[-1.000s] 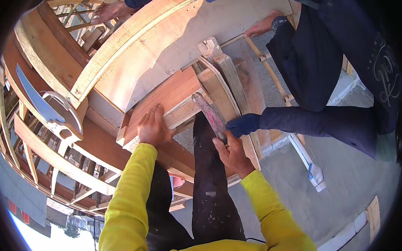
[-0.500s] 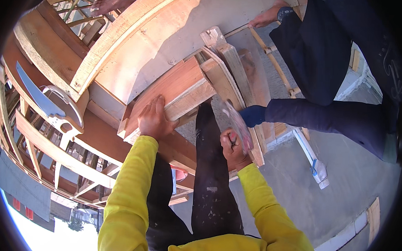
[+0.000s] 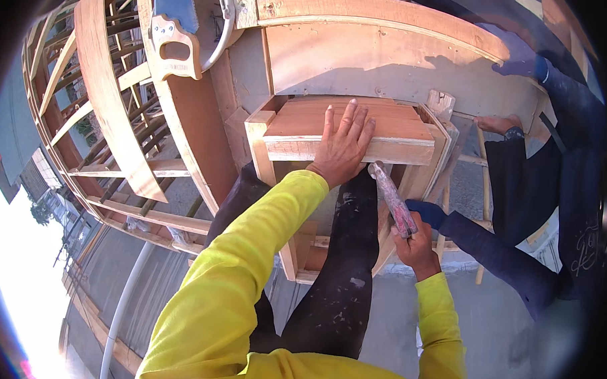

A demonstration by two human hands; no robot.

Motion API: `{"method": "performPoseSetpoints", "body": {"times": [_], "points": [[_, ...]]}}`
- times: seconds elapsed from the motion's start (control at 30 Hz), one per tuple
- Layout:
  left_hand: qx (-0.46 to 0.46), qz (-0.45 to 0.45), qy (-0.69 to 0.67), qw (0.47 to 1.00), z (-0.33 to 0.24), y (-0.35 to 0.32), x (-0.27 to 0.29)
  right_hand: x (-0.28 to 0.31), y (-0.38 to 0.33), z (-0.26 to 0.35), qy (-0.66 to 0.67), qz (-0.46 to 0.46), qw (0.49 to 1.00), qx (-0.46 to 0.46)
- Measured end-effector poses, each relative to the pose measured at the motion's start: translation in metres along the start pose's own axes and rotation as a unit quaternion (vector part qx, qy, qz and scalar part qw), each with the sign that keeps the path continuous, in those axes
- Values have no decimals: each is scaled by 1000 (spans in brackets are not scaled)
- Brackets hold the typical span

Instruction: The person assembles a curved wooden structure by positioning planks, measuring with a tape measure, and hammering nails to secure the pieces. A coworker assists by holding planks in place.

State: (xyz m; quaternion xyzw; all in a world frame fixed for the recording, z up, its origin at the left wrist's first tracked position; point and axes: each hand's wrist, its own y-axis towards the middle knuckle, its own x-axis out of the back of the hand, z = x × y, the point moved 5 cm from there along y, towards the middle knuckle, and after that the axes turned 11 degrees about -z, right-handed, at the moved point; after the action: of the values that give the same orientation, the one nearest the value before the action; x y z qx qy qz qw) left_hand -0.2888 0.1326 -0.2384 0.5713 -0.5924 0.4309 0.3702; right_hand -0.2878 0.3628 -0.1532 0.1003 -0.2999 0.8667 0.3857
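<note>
My left hand (image 3: 342, 143) lies flat with fingers spread on a reddish plywood panel (image 3: 396, 122) that has a pale wood batten (image 3: 405, 153) along its near edge. The panel sits across the top of a wooden box frame (image 3: 257, 131). Lower right, my right hand (image 3: 418, 250) is closed round the worn, reddish grip of a hammer (image 3: 391, 196). The hammer's head is close under the batten, beside my knee; whether it touches the wood I cannot tell. Another person's dark-gloved hand (image 3: 428, 214) is right beside the hammer, at the frame's right side.
A handsaw (image 3: 177, 48) with a wooden handle rests on the curved formwork at upper left. Another person in dark clothes (image 3: 517, 190) is close on the right, a second gloved hand (image 3: 521, 53) on the curved beam (image 3: 383, 15). A bamboo ladder (image 3: 485, 189) stands behind the frame.
My view has turned, so the box frame now appears square in front. My left hand has shifted from the panel's left end to its middle, and the hammer has come near the batten.
</note>
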Motion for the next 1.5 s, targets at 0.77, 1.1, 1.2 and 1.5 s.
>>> {"method": "performPoseSetpoints", "body": {"times": [0.77,1.1,1.2,1.5], "points": [[19,-147,27,989,-20,-40,-48,-118,203,118,-274,402,796,361],[56,-274,-295,914,-3,-43,-47,-134,215,135,-155,431,775,436],[-25,-255,58,965,-2,-32,-51,-141,255,102,-355,400,757,375],[20,-264,59,963,5,-34,-22,-147,256,104,-380,408,750,356]]}}
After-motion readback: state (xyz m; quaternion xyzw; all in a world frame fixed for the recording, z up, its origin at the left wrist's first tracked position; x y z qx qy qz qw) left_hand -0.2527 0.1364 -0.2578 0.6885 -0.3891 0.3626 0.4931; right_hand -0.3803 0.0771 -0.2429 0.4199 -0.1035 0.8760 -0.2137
